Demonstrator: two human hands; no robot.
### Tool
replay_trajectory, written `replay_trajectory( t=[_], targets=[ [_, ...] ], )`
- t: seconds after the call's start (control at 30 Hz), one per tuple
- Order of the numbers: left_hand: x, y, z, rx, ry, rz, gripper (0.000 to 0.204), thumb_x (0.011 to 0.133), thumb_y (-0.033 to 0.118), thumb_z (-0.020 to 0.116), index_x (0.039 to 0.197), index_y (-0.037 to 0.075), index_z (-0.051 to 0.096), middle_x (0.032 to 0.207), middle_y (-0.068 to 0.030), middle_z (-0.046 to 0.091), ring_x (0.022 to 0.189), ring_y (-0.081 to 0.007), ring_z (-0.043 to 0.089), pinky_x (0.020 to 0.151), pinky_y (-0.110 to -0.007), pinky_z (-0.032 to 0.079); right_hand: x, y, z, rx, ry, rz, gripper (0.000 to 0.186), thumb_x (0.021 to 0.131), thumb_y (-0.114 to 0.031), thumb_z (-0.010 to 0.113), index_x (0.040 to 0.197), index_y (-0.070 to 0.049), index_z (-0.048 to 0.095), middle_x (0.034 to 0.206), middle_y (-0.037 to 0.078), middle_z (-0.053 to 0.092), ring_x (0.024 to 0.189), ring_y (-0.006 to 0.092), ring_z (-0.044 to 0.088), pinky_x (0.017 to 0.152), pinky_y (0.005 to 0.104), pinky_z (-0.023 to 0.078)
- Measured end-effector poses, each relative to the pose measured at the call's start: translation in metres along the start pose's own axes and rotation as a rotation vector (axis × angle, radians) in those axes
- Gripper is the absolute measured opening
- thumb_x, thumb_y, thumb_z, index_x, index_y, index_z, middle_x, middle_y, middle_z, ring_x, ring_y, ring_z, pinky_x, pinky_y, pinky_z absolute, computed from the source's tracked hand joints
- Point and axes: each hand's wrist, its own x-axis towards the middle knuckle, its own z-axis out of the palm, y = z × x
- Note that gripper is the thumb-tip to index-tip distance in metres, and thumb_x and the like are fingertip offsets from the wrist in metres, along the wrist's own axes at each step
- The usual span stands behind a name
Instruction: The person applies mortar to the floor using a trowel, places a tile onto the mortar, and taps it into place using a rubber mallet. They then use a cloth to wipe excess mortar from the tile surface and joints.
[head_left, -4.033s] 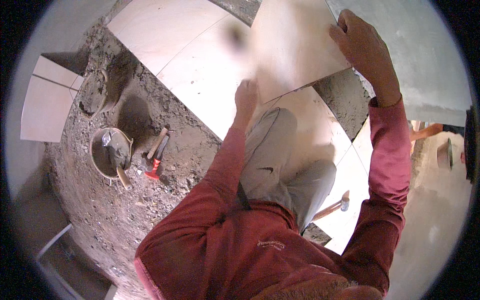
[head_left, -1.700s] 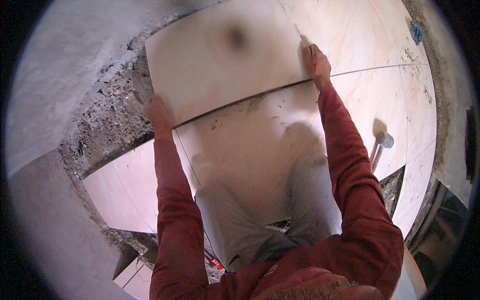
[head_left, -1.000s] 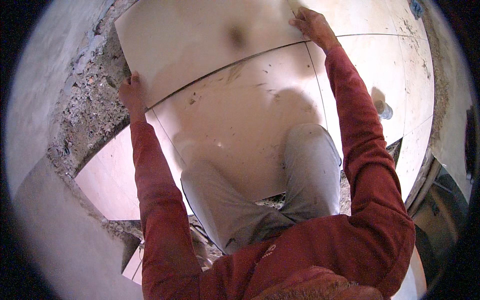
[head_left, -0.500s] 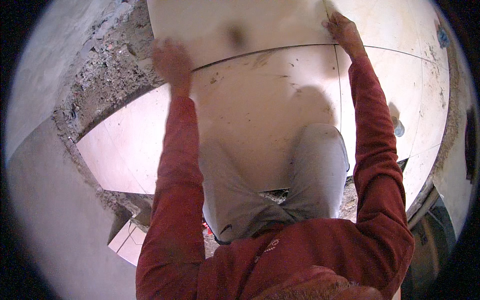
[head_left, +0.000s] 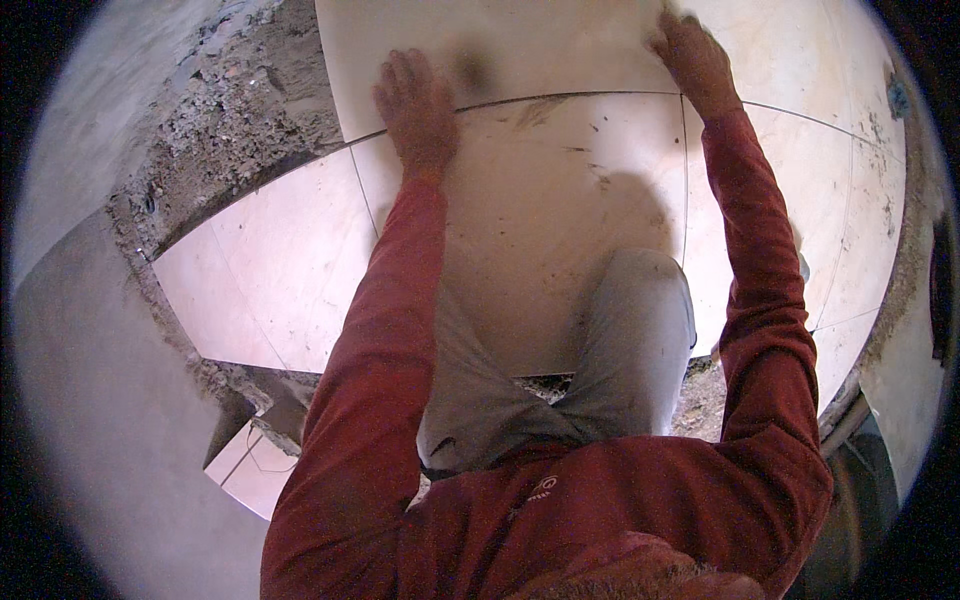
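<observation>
A large cream floor tile (head_left: 560,45) lies at the far side, its near edge along a dark joint. My left hand (head_left: 418,108) rests with fingers spread on this tile, by the joint and near its left part. At the tile's right side my right hand (head_left: 695,65) is bent over the joint with the neighbouring tile (head_left: 780,55), fingers curled together. Whatever is between those fingertips, if anything, is too small to make out. A nearer tile (head_left: 560,230), smudged with dirt, lies between my knees and the joint.
Rough rubble and mortar (head_left: 250,110) fill the strip left of the far tile, beside a grey wall (head_left: 90,330). Pale tiles (head_left: 275,265) cover the floor at left. A blue scrap (head_left: 898,97) lies at the far right edge. Tile pieces (head_left: 250,465) are at lower left.
My left hand has moved right, from the far tile's left edge onto its surface, fingers now spread. My right hand stays at the right joint, shifted only slightly.
</observation>
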Motion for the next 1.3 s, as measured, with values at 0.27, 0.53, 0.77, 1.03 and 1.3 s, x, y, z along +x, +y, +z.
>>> replay_trajectory(
  t=[0.27,0.53,0.77,1.03,1.3],
  targets=[
    [0.007,0.013,-0.003,-0.152,0.002,0.01,0.059,0.108,0.034,0.04,0.157,0.002,0.032,0.164,-0.0226,0.029,0.152,-0.0407,0.025,0.123,-0.058,0.017,0.073,-0.129,0.051,-0.193,0.45,-0.211,0.06,0.103,-0.042,0.051,0.147,-0.002,0.048,0.149,0.023,0.048,0.142,0.0458,0.039,0.119,0.054,0.03],
    [-0.01,0.001,-0.005,-0.159,-0.061,-0.075,0.062,0.106,0.034,0.042,0.156,-0.001,0.032,0.165,-0.0251,0.026,0.153,-0.0431,0.023,0.124,-0.057,0.014,0.104,-0.148,0.089,-0.208,0.344,-0.243,0.067,0.105,-0.044,0.047,0.155,-0.001,0.037,0.163,0.019,0.033,0.151,0.0458,0.025,0.124,0.0578,0.018],
    [-0.005,0.015,-0.008,-0.221,-0.016,-0.105,0.063,0.104,0.034,0.046,0.155,-0.001,0.034,0.162,-0.0243,0.03,0.15,-0.0434,0.026,0.123,-0.057,0.018,0.104,-0.201,0.132,-0.064,0.089,-0.278,0.067,0.106,-0.041,0.045,0.158,-0.001,0.032,0.166,0.018,0.03,0.155,0.0435,0.019,0.127,0.0549,0.013],
    [-0.013,0.001,-0.013,-0.159,-0.016,-0.104,0.065,0.103,0.035,0.048,0.154,-0.002,0.035,0.161,-0.0252,0.031,0.149,-0.0438,0.028,0.123,-0.057,0.021,0.132,-0.23,0.052,-0.276,0.349,-0.342,0.06,0.106,-0.038,0.047,0.155,-0.004,0.038,0.158,0.02,0.041,0.147,0.0441,0.033,0.123,0.0562,0.021],
    [0.003,0.016,-0.008,-0.283,0.041,-0.067,0.064,0.101,0.034,0.051,0.151,-0.004,0.038,0.16,-0.0257,0.034,0.149,-0.0433,0.029,0.123,-0.058,0.019,0.091,-0.149,0.093,-0.236,0.108,-0.231,0.049,0.105,-0.033,0.048,0.142,-0.001,0.054,0.155,0.019,0.047,0.149,0.0398,0.031,0.122,0.0569,0.02]
  ],
)
